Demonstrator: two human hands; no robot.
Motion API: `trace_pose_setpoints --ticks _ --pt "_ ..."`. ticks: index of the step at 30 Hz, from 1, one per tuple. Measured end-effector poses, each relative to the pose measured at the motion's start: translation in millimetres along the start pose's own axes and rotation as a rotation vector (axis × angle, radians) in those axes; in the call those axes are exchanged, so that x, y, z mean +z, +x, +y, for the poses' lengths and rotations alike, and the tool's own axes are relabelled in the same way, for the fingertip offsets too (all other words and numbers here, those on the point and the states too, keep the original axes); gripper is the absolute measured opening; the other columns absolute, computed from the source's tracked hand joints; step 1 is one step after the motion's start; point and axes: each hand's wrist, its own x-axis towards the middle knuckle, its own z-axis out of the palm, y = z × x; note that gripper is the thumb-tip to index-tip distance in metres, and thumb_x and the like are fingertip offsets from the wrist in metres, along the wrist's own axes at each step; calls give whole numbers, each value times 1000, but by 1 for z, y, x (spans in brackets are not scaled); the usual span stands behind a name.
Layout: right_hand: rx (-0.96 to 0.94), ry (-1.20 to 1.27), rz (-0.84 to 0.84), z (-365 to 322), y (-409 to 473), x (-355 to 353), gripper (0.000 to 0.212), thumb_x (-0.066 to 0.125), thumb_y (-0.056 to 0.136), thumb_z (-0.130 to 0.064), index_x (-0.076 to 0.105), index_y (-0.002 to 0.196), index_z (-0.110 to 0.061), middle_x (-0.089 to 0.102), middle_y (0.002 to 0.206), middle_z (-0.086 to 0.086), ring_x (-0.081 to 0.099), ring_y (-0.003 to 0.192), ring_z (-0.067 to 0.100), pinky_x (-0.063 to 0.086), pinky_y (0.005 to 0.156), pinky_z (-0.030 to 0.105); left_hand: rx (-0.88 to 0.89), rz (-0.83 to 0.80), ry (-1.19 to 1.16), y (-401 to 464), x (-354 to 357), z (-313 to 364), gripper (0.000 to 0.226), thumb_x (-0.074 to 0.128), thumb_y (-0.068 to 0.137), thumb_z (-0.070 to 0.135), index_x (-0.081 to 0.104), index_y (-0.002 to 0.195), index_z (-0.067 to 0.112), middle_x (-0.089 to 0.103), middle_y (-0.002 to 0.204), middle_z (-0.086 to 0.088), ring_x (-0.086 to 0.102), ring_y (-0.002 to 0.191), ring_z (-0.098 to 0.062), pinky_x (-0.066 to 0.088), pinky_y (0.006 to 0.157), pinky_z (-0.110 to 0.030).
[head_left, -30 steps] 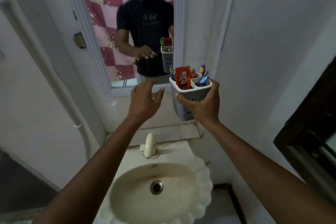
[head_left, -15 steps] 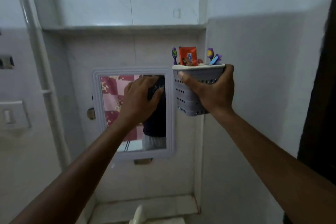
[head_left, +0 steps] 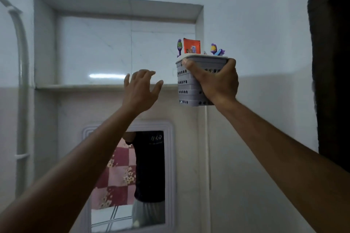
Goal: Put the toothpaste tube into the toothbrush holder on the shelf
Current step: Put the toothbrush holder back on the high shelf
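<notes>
My right hand grips a grey perforated toothbrush holder and holds it in the air at the right end of the wall niche. The red-orange toothpaste tube stands upright in the holder, its flat end sticking out of the top. Purple toothbrushes rise beside the tube. The shelf ledge of the niche runs to the left, level with the holder's lower half. My left hand hovers with its fingers spread, holding nothing, just in front of the ledge and left of the holder.
A white-framed mirror hangs on the wall below the niche and reflects a person in a dark shirt. A grey pipe runs down the left wall. A dark door frame stands at the right.
My view has tilted up from the sink to the niche. My right hand has lifted the holder up to the shelf's height, and my left hand has risen beside it.
</notes>
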Motion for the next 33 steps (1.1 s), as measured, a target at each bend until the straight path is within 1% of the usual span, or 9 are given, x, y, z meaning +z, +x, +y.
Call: trace_pose_setpoints --ticks 7,11,13,15,17,21,26,30,33 --pt "-37 -8 42 -12 39 29 101 84 53 -91 51 124 -28 66 119 -11 69 108 14 60 90 36 -48 35 70 2 40 -32 66 29 107 72 65 142 30 63 149 4 40 156 -23 9 133 -52" --pt "-60 12 49 -22 64 52 98 87 64 -87 54 131 -25 64 116 -13 65 95 4 43 67 16 -36 110 90 3 50 -36 59 32 109 69 68 139 32 65 145 8 42 154 -21 8 133 -50" --pt "-73 -19 17 -21 70 67 100 86 69 -86 51 136 -22 61 117 -12 62 92 2 41 65 13 -30 133 103 3 54 -38 55 34 110 66 68 139 32 65 145 9 42 154 -21 9 133 -48" --pt "-67 -81 -59 -14 74 86 107 82 72 -88 45 142 -16 63 126 -4 67 107 15 53 78 25 -11 167 112 2 57 -41 51 35 111 59 69 136 32 67 142 8 46 151 -21 13 132 -49" --pt "-33 -140 -152 -3 77 105 116 77 77 -89 36 153 -11 60 145 6 64 130 28 56 97 37 11 196 118 2 58 -43 45 34 113 52 70 132 31 69 137 9 50 146 -22 18 131 -49" --pt "-38 -248 -232 16 71 126 121 54 98 -84 -13 176 -22 24 174 20 30 162 39 33 129 54 43 228 124 2 57 -44 37 38 114 44 71 122 30 72 126 10 58 134 -21 24 128 -50" --pt "-71 -450 -379 33 59 134 108 36 106 -81 -34 171 -31 -21 183 20 -1 172 44 13 133 64 36 208 135 2 56 -43 40 36 114 45 72 122 29 73 124 11 59 131 -19 24 128 -48" --pt "-104 -549 -462 46 61 137 103 30 108 -80 -41 167 -33 -31 180 21 2 170 48 12 133 66 24 197 136 2 54 -41 40 36 114 46 73 120 29 74 122 10 60 128 -19 24 128 -48" --pt "-104 -528 -481 53 62 136 106 31 105 -84 -42 166 -37 -26 180 22 9 169 48 15 133 65 29 184 139 2 53 -43 42 35 113 46 73 120 28 74 122 10 60 130 -20 25 128 -48"
